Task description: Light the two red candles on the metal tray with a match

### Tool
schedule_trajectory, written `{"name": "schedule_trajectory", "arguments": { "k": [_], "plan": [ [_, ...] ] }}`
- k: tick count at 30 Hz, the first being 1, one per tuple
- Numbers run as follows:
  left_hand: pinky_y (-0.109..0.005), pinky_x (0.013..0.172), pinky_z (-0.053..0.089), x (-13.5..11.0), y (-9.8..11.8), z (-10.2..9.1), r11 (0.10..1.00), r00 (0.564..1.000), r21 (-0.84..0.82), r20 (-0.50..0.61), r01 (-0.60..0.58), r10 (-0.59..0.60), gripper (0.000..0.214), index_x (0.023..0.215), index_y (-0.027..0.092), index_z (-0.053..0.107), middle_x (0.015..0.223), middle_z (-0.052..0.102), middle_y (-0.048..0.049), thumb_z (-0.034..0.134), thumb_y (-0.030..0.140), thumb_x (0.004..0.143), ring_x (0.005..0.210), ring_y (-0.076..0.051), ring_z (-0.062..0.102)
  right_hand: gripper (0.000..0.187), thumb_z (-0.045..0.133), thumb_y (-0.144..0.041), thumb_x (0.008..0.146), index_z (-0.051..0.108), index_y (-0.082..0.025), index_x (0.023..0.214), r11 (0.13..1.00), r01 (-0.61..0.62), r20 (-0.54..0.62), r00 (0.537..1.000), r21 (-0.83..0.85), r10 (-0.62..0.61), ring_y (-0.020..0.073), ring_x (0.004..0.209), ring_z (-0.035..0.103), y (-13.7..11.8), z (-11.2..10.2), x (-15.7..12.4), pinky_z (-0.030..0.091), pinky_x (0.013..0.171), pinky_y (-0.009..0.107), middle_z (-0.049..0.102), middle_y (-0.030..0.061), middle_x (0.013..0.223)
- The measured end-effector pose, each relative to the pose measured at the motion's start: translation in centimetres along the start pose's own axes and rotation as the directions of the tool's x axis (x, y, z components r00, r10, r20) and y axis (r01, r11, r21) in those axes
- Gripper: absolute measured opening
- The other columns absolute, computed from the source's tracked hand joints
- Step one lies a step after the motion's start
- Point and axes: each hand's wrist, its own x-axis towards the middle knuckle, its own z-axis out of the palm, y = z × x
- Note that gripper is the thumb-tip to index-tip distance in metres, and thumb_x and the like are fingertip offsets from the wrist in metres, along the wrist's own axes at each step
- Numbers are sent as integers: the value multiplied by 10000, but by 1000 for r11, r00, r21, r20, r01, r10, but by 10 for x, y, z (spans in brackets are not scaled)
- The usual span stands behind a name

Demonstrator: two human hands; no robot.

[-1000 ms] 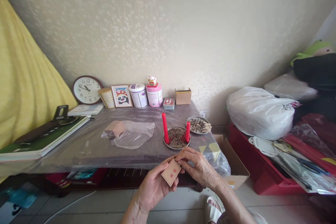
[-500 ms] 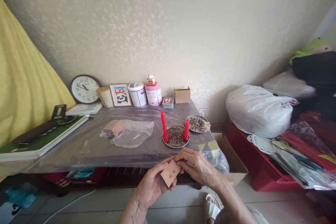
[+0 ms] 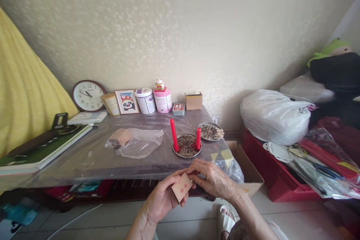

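My left hand is wrapped around a small tan matchbox with red characters on its face, held tilted in front of the table. At the upper right end of the box, my right hand has its thumb and fingers pinched together; what lies between them is hidden. Just beyond my hands stands a round metal plate with dark residue on it. A tall red candle leans slightly on its left side, and a shorter red candle stands upright on its right. I see no flame on either.
Behind the candles, a second plate holds several matchsticks. A clear plastic bag with a brown packet lies left. Tins, a framed panda picture and a clock line the wall. A red crate and cardboard box stand right.
The matchbox has turned slightly in my left hand, and my right fingers still pinch at its end. The whole view has shifted a little; the things on the table stay put.
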Motion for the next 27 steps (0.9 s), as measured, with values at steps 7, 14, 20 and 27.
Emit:
{"name": "schedule_trajectory", "arguments": {
  "k": [7,14,20,27],
  "plan": [
    [-262,511,375,0,1,0,1000,1000,26,-5,-1,1,368,1149,88,582,884,669,-163,410,263,874,558,-149,573,115,512,-187,892,624,-196,867,1000,18,-10,1000,3,-18,127,693,573,-1,-1,0,425,651,224,617,7,806],
    [-258,495,366,-1,2,1,999,1000,33,-2,14,-14,396,1204,116,551,885,668,-156,411,263,865,552,-148,569,117,505,-212,896,615,-196,859,991,-26,-7,1000,133,27,131,698,591,-3,-6,-1,455,651,233,630,10,803],
    [-249,484,356,-1,4,4,999,1000,39,-16,19,-19,435,1269,132,510,888,670,-149,387,262,872,541,-134,553,123,507,-240,896,605,-205,830,952,-138,42,990,274,131,133,666,591,-2,-10,0,454,633,228,651,-9,733],
    [-237,474,335,-2,2,9,968,979,245,-174,-63,107,379,1166,110,600,801,666,-84,506,219,815,482,-94,500,107,540,-239,871,619,-196,811,917,-225,27,973,329,229,118,637,540,10,-2,1,405,567,204,617,-27,692]
  ]
}}
